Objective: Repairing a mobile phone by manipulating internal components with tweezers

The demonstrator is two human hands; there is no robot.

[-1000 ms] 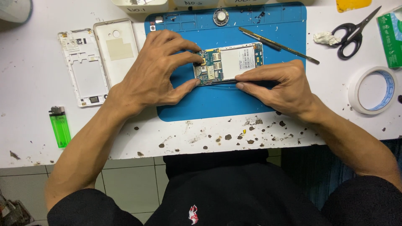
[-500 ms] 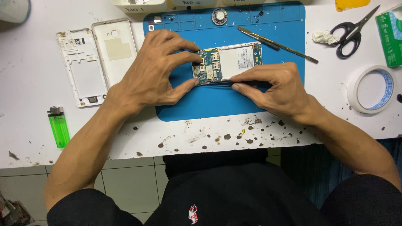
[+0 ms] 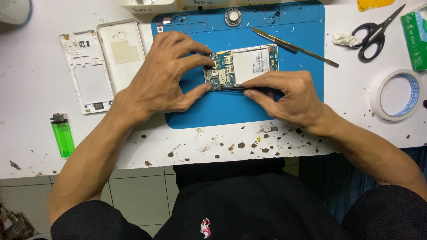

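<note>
One opened smartphone (image 3: 242, 66) lies face down on the blue repair mat (image 3: 231, 109), its back off — a blue-green circuit board with gold card slots fills its left part, a pale silver battery with fine print its right. The left hand (image 3: 167, 75) pinches the phone's left end, thumb at the near corner and fingertips curled over the board. The right hand (image 3: 287, 95) is closed on a thin black tool (image 3: 231, 88) laid along the phone's near edge, its tip toward the left thumb. Behind the phone, on the mat, rest a slim metal spudger (image 3: 296, 46) and a small round speaker part (image 3: 233, 17). Left of the mat lie the white back cover (image 3: 122, 53) and white inner frame (image 3: 86, 73) — nearer the table edge, a green lighter (image 3: 62, 135). To the right sit black scissors (image 3: 376, 33) and a tape roll (image 3: 396, 94).
</note>
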